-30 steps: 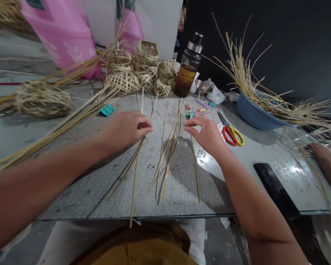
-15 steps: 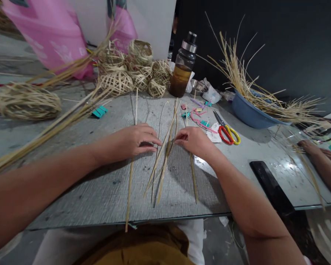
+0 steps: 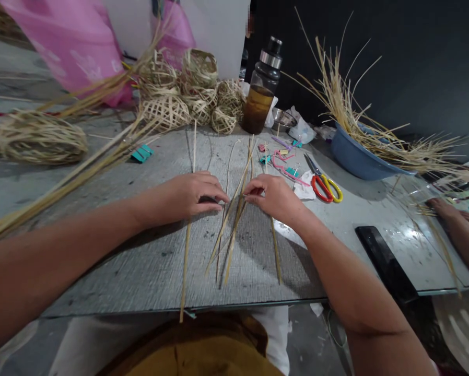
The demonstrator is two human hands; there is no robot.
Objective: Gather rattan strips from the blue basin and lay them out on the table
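Note:
Several thin bamboo strips (image 3: 230,250) lie crossed in a narrow bundle on the grey table in front of me. My left hand (image 3: 205,196) is at the bundle's left side, thumb and fingertips nearly together on a thin dark strip (image 3: 228,167). From the right, my right hand (image 3: 268,193) pinches a strip at the crossing; the exact hold is partly hidden by its fingers. One separate strip (image 3: 185,261) runs under my left hand and past the table edge. Another strip (image 3: 276,256) passes beneath my right hand.
Woven bamboo balls (image 3: 166,109) are piled behind, beside a bottle of brown liquid (image 3: 258,107). Scissors (image 3: 323,185) and binder clips (image 3: 292,172) lie to the right. A blue basin (image 3: 352,154) holds loose strips. A black phone-like slab (image 3: 381,256) and another person's hand (image 3: 444,209) are farther right.
The view has shifted slightly. My right fingertips have moved a little left at the crossing, and my left hand stays almost where it was.

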